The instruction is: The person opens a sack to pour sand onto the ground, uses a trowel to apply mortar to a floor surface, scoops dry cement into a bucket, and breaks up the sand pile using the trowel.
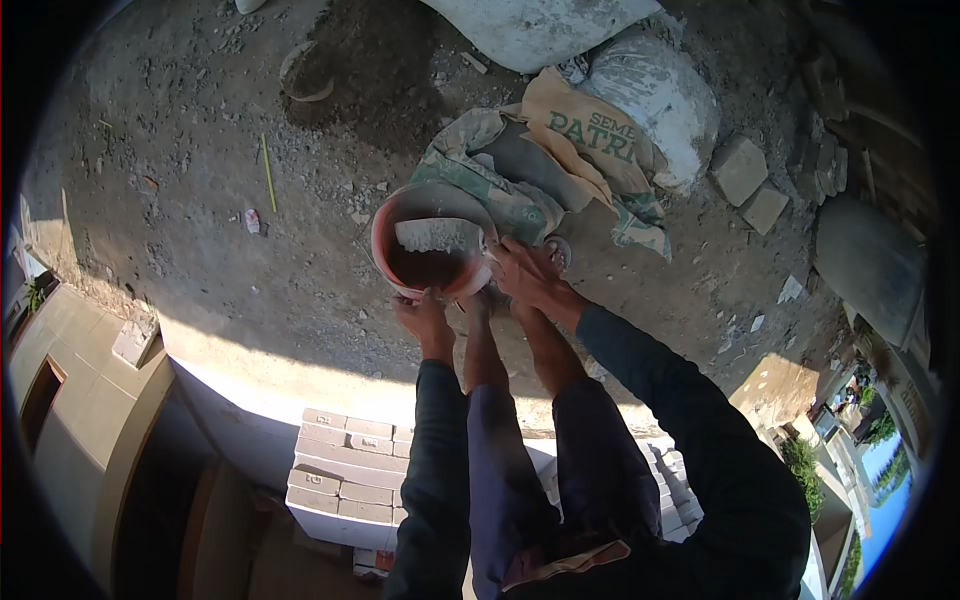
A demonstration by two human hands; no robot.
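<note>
A round reddish bucket [381, 238] stands low in front of my feet, with brown material in its bottom. Inside it lies a broad pale blade [438, 235] with a crusted edge. My left hand [427, 318] is closed on the bucket's near rim. At the bucket's right side, my right hand [525, 272] is closed, its fingers near the right end of the blade; what exactly it grips is hidden. Just beyond the bucket an opened cement bag [590, 125] lies crumpled, with grey powder showing in its mouth.
Behind the cement bag are white sacks [655, 95]. A dark heap of sand [375, 65] with a round container [305, 72] lies beyond the bucket. Grey blocks [740, 170] sit at the right. Stacked pale blocks [345, 465] stand at the lower left, near my legs.
</note>
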